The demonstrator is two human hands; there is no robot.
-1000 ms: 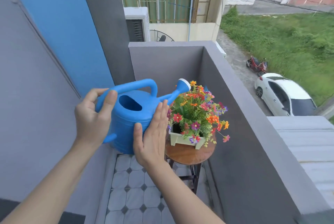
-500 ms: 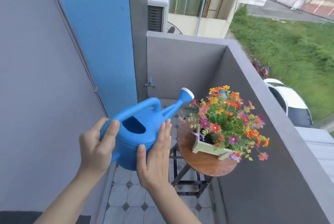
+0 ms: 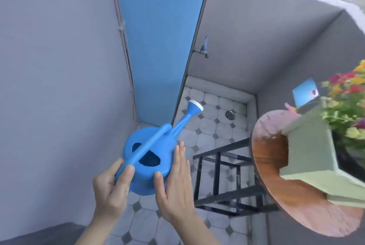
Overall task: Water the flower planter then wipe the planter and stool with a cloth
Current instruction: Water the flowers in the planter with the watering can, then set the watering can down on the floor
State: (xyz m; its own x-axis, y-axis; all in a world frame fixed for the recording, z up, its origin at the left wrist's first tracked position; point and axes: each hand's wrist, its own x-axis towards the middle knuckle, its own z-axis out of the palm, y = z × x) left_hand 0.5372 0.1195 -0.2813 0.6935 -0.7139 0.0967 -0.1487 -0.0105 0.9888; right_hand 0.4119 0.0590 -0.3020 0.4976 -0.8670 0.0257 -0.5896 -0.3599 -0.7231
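You stand on a narrow balcony with grey walls, a blue panel ahead and a pale tiled floor (image 3: pixel 209 132) below. A tap (image 3: pixel 203 49) sticks out of the far wall, above a floor drain (image 3: pixel 229 114).

You hold a blue watering can (image 3: pixel 142 183) above the tiles, low and left of centre. Its spout points toward the far corner, away from the flowers. Your left hand (image 3: pixel 109 189) curls around the rear end of the handle, thumb on top. Your right hand (image 3: pixel 175 189) lies flat against the can's side, fingers straight, gripping nothing.

The pale green planter (image 3: pixel 308 151) with bright flowers (image 3: pixel 347 106) sits on the round wooden stool (image 3: pixel 270 165) at your right, blurred and apart from the can.

Likely risks: the flat right hand only steadies the can, so it could slide off if the can tips. Swinging the can toward the planter could slop water onto the tiles or bump the stool. How much water the can holds cannot be told.
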